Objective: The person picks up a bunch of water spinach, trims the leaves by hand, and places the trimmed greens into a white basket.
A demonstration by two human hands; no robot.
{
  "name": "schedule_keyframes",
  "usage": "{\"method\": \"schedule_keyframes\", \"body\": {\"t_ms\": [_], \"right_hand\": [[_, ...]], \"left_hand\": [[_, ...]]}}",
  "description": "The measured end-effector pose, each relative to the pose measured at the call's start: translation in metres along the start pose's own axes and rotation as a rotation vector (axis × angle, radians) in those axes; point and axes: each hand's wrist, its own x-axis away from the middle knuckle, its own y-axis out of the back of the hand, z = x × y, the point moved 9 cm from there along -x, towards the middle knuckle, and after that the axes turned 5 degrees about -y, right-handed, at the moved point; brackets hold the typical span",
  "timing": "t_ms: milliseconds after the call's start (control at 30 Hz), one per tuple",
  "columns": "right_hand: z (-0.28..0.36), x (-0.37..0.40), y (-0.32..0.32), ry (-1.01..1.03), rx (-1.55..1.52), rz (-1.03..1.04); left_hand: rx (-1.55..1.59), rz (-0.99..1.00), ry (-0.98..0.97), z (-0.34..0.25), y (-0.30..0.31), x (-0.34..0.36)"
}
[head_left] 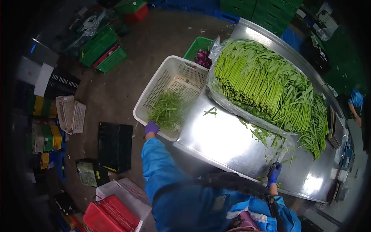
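My left hand [152, 127], in a purple glove, is at the near left edge of a white perforated basket [140, 101]. Right in front of it, loose leafy greens [167, 109] show inside the basket, partly blurred; whether the fingers grip any is hidden. On the right, my gloved right hand [274, 173] is closed around a small dark object I cannot make out, low over the steel table [216, 133]. Beyond that hand lies a big pile of long-stemmed leafy greens [259, 77] on clear plastic [226, 101]. Cut stem pieces [259, 136] are scattered along its near side.
A green crate [192, 49] of purple onions [203, 58] stands behind the basket. On the floor to the left are a black crate [115, 147] and stacked green crates [99, 46]. A red basket [110, 214] is at lower left. Another person's arm [354, 110] shows at far right.
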Motion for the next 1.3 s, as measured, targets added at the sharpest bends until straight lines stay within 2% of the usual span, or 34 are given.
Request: {"method": "schedule_keyframes", "body": {"t_ms": [33, 100, 167, 200, 233, 267, 300, 367, 433, 533, 600, 633, 667, 700, 733, 767, 800, 833, 900, 933, 1000, 1067, 1133, 1200, 1233, 1300], "right_hand": [[-0.001, 0.002, -0.001, -0.031, 0.013, 0.0], [-0.001, 0.004, -0.005, -0.063, 0.028, -0.002], [-0.001, 0.008, -0.009, -0.072, 0.063, -0.026], [-0.007, 0.007, -0.009, -0.074, 0.064, -0.026], [-0.014, 0.001, -0.007, -0.024, 0.042, -0.012], [-0.021, -0.005, -0.004, 0.027, 0.02, 0.001], [-0.027, -0.007, -0.003, 0.023, 0.02, -0.001], [-0.01, -0.003, 0.002, 0.234, 0.276, -0.112], [0.0, 0.005, 0.005, 0.201, 0.342, -0.136], [0.018, 0.021, 0.01, 0.157, 0.435, -0.181], [0.019, 0.028, 0.021, 0.136, 0.457, -0.216], [0.015, 0.029, 0.025, 0.138, 0.469, -0.222], [0.01, 0.03, 0.031, 0.139, 0.479, -0.232], [0.006, 0.032, 0.039, 0.126, 0.465, -0.272], [0.006, 0.034, 0.042, 0.171, 0.45, -0.283], [0.007, 0.035, 0.044, 0.216, 0.436, -0.292], [-0.002, 0.029, 0.051, 0.145, 0.453, -0.299], [-0.001, 0.03, 0.056, 0.132, 0.44, -0.328], [0.007, 0.023, 0.061, 0.2, 0.526, -0.378], [0.009, 0.006, 0.065, 0.239, 0.515, -0.35], [0.005, -0.018, 0.066, 0.168, 0.666, -0.346], [0.0, -0.05, 0.065, 0.118, 0.838, -0.307], [0.047, -0.055, 0.055, 0.186, 0.8, -0.405], [0.117, -0.048, 0.026, 0.619, 0.654, -0.525], [0.152, -0.043, 0.006, 0.679, 0.483, -0.383], [0.213, -0.031, -0.042, 0.774, 0.282, -0.173]], "left_hand": [[0.0, 0.004, 0.001, 0.006, -0.01, -0.002], [0.201, -0.317, -0.245, -0.011, -0.003, -0.001], [0.399, -0.602, -0.598, -0.051, -0.009, 0.005], [0.717, -0.517, -0.64, -0.104, 0.002, 0.05], [0.208, -0.697, -0.841, -0.171, 0.022, 0.109], [-0.025, -0.736, -0.906, -0.213, 0.002, 0.134], [-0.01, -0.217, -0.88, -0.254, -0.021, 0.142], [-0.026, -0.158, -1.304, -0.284, -0.103, 0.169], [-0.429, -0.069, -1.513, -0.323, -0.123, 0.221], [-0.412, -0.035, -1.501, -0.343, -0.136, 0.208], [-0.464, -0.168, -1.368, -0.331, -0.134, 0.16], [0.214, -0.07, -1.191, -0.32, -0.093, 0.133], [0.385, 0.021, -0.843, -0.291, -0.088, 0.091], [-0.192, -0.674, -1.098, -0.291, -0.036, 0.114], [-0.342, -0.373, -0.591, -0.256, -0.033, 0.057], [-0.592, -0.633, -0.491, -0.218, -0.026, 0.033], [-0.696, -0.324, -0.234, -0.212, 0.01, 0.058], [-0.516, -0.334, -0.206, -0.145, -0.008, -0.011], [-0.381, -0.344, -0.098, -0.127, 0.014, -0.013], [-0.4, -0.352, -0.145, -0.157, 0.02, -0.019], [-0.013, -0.663, -0.68, -0.215, 0.046, 0.01], [-0.003, -0.838, -0.931, -0.306, 0.064, 0.092], [0.098, -0.751, -1.124, -0.387, 0.072, 0.168], [0.031, -0.739, -1.309, -0.442, 0.059, 0.211], [0.029, -0.745, -1.318, -0.463, 0.051, 0.221], [-0.039, -0.656, -1.456, -0.502, 0.025, 0.246]]}}
